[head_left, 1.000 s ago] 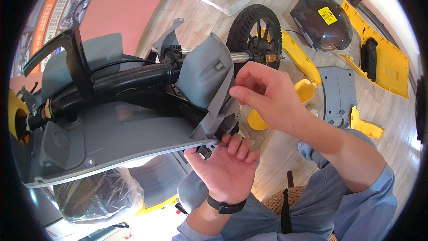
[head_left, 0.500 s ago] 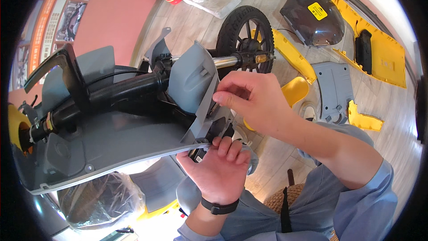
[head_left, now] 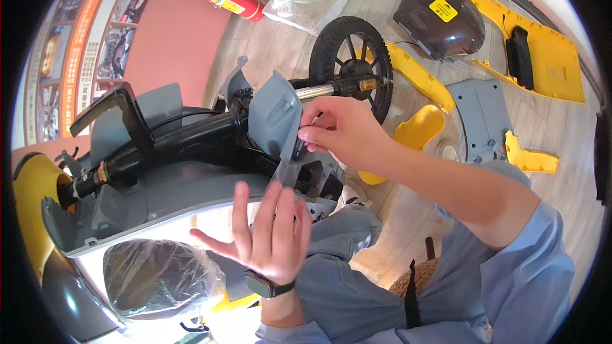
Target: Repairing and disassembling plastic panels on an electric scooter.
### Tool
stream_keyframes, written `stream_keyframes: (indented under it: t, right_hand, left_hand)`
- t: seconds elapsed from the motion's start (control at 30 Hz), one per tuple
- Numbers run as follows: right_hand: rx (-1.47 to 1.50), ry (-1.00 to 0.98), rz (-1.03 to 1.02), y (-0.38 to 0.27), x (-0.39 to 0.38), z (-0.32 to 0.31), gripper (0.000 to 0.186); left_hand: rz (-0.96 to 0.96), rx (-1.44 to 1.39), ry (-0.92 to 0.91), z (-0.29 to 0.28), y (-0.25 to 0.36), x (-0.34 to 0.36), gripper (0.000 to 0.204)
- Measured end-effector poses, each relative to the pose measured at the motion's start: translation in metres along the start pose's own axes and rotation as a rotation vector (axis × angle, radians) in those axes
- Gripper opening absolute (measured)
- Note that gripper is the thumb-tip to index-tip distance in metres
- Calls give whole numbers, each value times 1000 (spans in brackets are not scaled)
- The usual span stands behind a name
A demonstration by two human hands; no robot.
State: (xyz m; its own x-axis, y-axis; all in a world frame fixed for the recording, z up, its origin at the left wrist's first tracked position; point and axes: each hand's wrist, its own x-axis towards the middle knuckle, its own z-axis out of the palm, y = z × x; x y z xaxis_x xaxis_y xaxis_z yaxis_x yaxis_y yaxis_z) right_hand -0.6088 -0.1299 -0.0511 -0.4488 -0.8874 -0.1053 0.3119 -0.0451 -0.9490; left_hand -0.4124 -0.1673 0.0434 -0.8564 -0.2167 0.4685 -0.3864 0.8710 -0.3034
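A partly stripped scooter lies across the left, with a black steering tube (head_left: 185, 134), a grey curved plastic piece (head_left: 271, 114) and a long grey panel (head_left: 146, 197). My right hand (head_left: 344, 134) is at the curved piece's right edge, fingertips pinched together; what lies between them is mostly hidden. My left hand (head_left: 261, 236), slightly blurred, is open with spread fingers raised in front of the long panel, below the curved piece. The front wheel (head_left: 322, 57) is beyond my right hand.
Yellow panels (head_left: 554, 70), a grey plate (head_left: 475, 121) and a dark glossy case (head_left: 421, 25) lie on the floor at right. A red fire extinguisher (head_left: 236, 3) and white wrapped item (head_left: 312, 0) stand behind. A plastic-wrapped object (head_left: 156, 277) sits lower left.
My left hand has let go of the long panel's edge and moved left with fingers spreading. My right hand stays at the curved piece's edge, fingertips now tucked against it. The view has shifted.
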Motion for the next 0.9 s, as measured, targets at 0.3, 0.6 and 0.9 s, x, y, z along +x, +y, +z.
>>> stream_keyframes:
  t: [0.3, 0.6, 0.9]
  right_hand:
    - [-195, 57, -179, 2, 6, -1, 14]
    - [-246, 69, -256, -1, 4, -6, 19]
    - [-224, -55, -172, 3, 8, -14, 20]
  left_hand:
    - [612, 502, -520, -4, -35, 66, 54]
    - [649, 268, -800, 8, -36, 135, 117]
    - [738, 107, -771, 21, -47, 137, 121]
